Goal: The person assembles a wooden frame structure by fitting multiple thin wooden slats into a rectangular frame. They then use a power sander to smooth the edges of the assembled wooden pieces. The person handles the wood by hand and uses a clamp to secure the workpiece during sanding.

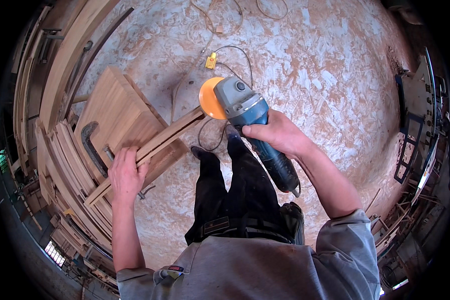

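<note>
The right hand (pixel 281 134) wraps round the body of the grinder (pixel 251 111); the left hand (pixel 125 172) clasps the strip (pixel 174 131), fingers over it and thumb at its side; the strip slants across the board (pixel 112 102), its far end reaching past the edge, up to the orange disc (pixel 211 99); whether disc and strip touch, or whether the disc spins, I cannot tell.

The likeliest trouble is a kick: only one hand bears the grinder, so a catch at the strip's end could wrench it off line; the strip appears held by hand alone, so it could slide or swing under a push; its overhanging end, with nothing seen beneath it, could chatter or dip; the left hand sits well back from the disc, yet on the same strip, so a slip along it would bring the two nearer. The shoes (pixel 232 134) stand close below the disc, and the cord (pixel 207 146) loops beside them; a step could snag it.

As for room, the floor (pixel 330 85) lies open ahead and to the right, crossed near the yellow box (pixel 211 61) by cord; the left is tight, with the clamp (pixel 92 145) rising just beside the left hand and the stack (pixel 67 150) crowding behind; the grinder's freest way off the strip seems to be rightward.
</note>
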### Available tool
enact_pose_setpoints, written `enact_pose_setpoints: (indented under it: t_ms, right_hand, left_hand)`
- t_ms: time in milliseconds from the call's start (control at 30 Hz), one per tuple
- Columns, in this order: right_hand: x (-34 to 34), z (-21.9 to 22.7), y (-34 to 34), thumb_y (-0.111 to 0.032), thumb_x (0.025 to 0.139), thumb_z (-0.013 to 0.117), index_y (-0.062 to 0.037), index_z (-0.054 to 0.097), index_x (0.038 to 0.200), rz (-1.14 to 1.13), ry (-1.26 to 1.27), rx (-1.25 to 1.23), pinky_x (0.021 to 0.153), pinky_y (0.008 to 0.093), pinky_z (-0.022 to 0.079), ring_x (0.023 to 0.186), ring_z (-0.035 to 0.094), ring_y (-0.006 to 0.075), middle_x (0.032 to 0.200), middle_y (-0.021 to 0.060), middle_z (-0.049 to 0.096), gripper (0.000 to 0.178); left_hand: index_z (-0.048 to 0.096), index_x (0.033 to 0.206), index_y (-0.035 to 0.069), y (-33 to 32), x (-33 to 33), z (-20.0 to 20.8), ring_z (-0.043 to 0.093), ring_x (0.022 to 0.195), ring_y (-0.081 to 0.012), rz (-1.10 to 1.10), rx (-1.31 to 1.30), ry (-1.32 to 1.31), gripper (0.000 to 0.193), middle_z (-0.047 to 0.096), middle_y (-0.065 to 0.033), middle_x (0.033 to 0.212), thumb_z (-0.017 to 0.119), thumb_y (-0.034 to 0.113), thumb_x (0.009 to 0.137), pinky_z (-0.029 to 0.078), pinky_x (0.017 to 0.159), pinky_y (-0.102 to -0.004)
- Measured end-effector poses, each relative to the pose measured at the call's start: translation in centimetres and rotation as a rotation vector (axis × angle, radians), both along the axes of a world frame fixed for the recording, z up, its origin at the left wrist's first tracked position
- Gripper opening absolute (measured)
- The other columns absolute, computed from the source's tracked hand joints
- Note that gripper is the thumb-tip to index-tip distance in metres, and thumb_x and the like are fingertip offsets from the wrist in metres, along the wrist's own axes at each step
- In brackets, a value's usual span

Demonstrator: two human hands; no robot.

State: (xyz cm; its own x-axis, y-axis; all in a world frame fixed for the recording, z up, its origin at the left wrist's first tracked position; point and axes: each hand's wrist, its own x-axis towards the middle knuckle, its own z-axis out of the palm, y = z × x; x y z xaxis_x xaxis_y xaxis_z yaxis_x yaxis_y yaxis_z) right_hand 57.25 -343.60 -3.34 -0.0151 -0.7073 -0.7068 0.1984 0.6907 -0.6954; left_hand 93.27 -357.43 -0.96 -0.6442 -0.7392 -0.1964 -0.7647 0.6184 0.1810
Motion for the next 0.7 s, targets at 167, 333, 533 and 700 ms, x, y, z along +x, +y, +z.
enact_pose_setpoints:
  t_ms: [167,333,533,700]
  right_hand:
    - [-0.2,0.2,0.0,-0.036,0.082,0.077,0.0029,0.065,0.109,0.021,-0.01,0.049,0.079,0.0338,0.052,0.086,0.063,0.0169,0.094,0.009,0.066,0.049]
    - [-0.4,0.2,0.2,-0.037,0.083,0.076,0.0027,0.065,0.109,-0.017,-0.007,0.059,0.08,0.0335,0.052,0.087,0.062,0.0162,0.094,0.0089,0.066,0.049]
    - [-0.2,0.7,-0.1,-0.037,0.082,0.077,0.0021,0.065,0.11,0.005,-0.018,0.044,0.083,0.0336,0.052,0.088,0.062,0.0162,0.095,0.0088,0.067,0.049]
    - [-0.3,0.8,-0.2,-0.036,0.082,0.077,0.002,0.066,0.109,-0.004,0.014,0.066,0.082,0.0334,0.051,0.087,0.062,0.0162,0.096,0.0087,0.067,0.048]
  left_hand:
    - [0.059,0.113,0.004,0.0,0.1,0.0,0.063,0.095,-0.0377,0.005,0.001,0.003,0.039,0.064,-0.0167,0.103,0.075,0.017,0.079,0.051,0.078,-0.0453]
    - [0.06,0.113,0.004,0.0,0.1,-0.1,0.063,0.096,-0.0376,0.001,-0.007,0.002,0.039,0.064,-0.017,0.104,0.075,0.018,0.079,0.051,0.079,-0.0454]
    - [0.06,0.113,0.004,0.0,0.2,-0.2,0.063,0.097,-0.0378,-0.001,0.0,0.009,0.039,0.064,-0.0171,0.104,0.075,0.018,0.08,0.051,0.078,-0.0455]
    - [0.059,0.113,0.004,0.0,0.1,-0.1,0.063,0.096,-0.0381,0.003,-0.001,0.004,0.039,0.064,-0.0173,0.104,0.075,0.018,0.08,0.051,0.078,-0.0457]
